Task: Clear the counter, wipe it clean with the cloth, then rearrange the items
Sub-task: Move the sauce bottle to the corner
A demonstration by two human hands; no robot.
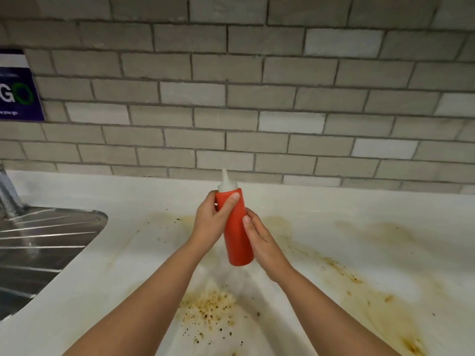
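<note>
Counter point(385, 209) clearing looks to be the step in hand: you hold the red squeeze bottle point(237, 232) nearly upright over the brown stains point(208, 309), left hand point(209, 224) wrapped round its top, right hand point(264, 245) curled round its body. Next, set it well off the worktop, then find the cloth, which is not in view

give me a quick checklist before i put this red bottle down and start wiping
1. Grip on the red squeeze bottle: ok, the left hand holds its upper part and the right hand its lower side.
2. White nozzle cap fitted: ok. Whether its tip is sealed: cannot tell.
3. Bottle off the counter: ok, it appears to be held tilted above it.
4. Counter clean: not ok, brown stains and specks spread below the hands.
5. Cloth within reach: cannot tell, none in view.
</note>
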